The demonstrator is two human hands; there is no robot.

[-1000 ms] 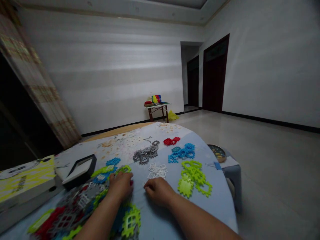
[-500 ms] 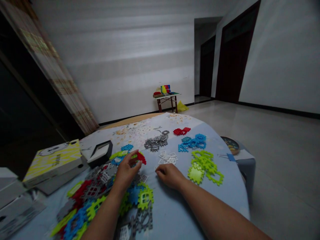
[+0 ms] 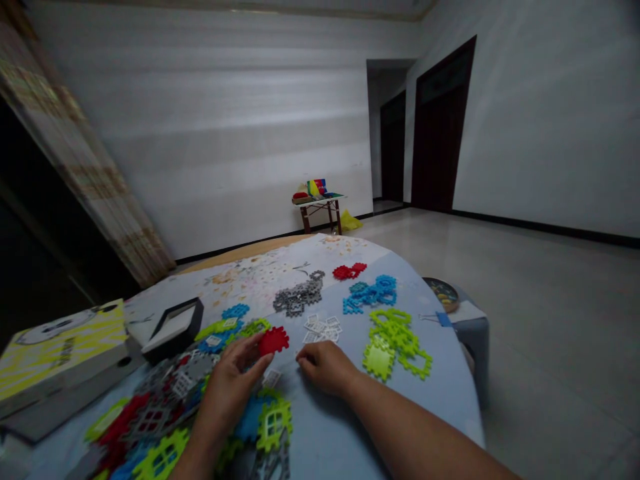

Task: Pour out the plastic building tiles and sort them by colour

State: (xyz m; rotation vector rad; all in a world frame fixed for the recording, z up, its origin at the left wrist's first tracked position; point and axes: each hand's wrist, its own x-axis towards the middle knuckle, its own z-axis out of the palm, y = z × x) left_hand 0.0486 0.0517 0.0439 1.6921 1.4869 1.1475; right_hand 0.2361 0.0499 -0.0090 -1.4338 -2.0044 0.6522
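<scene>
My left hand (image 3: 235, 373) pinches a red toothed plastic building tile (image 3: 274, 340) between thumb and fingers, raised over the edge of a mixed heap. Grey tiles (image 3: 153, 417), green tiles (image 3: 274, 421), blue tiles and small white window grids lie jumbled in that heap, partly hidden by my left forearm. My right hand (image 3: 327, 367) rests on the tablecloth, its fingers curled in, with nothing visible in them. Just beyond it lies a group of white window grids (image 3: 321, 328). To its right is a group of green tiles (image 3: 395, 340).
Separate groups of grey tiles (image 3: 299, 295), red tiles (image 3: 349, 271) and blue tiles (image 3: 373, 293) lie farther back. An open black box (image 3: 175, 327) and a yellow-and-white box (image 3: 65, 353) stand at left. A stool with a round tray (image 3: 443, 293) is beyond the right edge.
The red tile in my left hand has turned to show its flat face, and the fingers have come closer together around it. My right hand stays curled by the white grids. The view has shifted.
</scene>
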